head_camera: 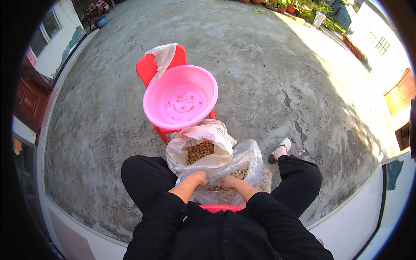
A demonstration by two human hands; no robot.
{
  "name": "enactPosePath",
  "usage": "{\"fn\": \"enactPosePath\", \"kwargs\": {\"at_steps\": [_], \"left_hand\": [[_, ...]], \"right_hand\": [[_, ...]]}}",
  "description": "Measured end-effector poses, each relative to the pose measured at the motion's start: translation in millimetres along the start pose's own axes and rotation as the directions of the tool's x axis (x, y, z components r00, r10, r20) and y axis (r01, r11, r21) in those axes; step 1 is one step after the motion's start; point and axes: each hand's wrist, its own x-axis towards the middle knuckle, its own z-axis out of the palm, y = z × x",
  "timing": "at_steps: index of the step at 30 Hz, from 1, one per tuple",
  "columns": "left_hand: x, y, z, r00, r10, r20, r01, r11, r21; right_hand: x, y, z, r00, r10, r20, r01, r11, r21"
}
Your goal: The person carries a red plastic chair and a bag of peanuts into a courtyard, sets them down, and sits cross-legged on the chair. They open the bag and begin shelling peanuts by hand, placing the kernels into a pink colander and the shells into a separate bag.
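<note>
My left hand (198, 177) is at the left side of a clear plastic bag (252, 156), its fingers hidden from view. Opposite it, my right hand (229, 182) reaches into the same bag among light brown shell-like pieces (240, 174); whether it grips any cannot be told. Just beyond my hands a white woven sack (177, 156) stands with its mouth wide, holding many small round brown nuts (200, 152). Past the sack, a pink plastic basin (213, 94) rests on a red chair (145, 68), with a few small pieces on its printed bottom.
A torn whitish plastic sheet (166, 57) hangs over the chair back. Between my legs, a red rim (221, 208) shows below the clear bag. Cracked concrete ground (260, 81) surrounds the chair. Potted plants (282, 6) and a white bin (319, 19) stand at the far right.
</note>
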Motion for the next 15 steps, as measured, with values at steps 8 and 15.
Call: {"fn": "enactPosePath", "kwargs": {"at_steps": [8,15], "left_hand": [[-2.5,-22.1,-41.7,0.811,-0.433,-0.393,0.175,0.821,-0.543],[-12.2,-27.6,-63.0,0.727,-0.575,-0.376,0.226,0.717,-0.660]], "right_hand": [[-27.2,-11.7,-79.1,0.798,-0.016,-0.602,0.318,0.861,0.398],[-13.5,-36.3,-135.9,0.762,-0.093,-0.641,0.346,0.895,0.281]]}}
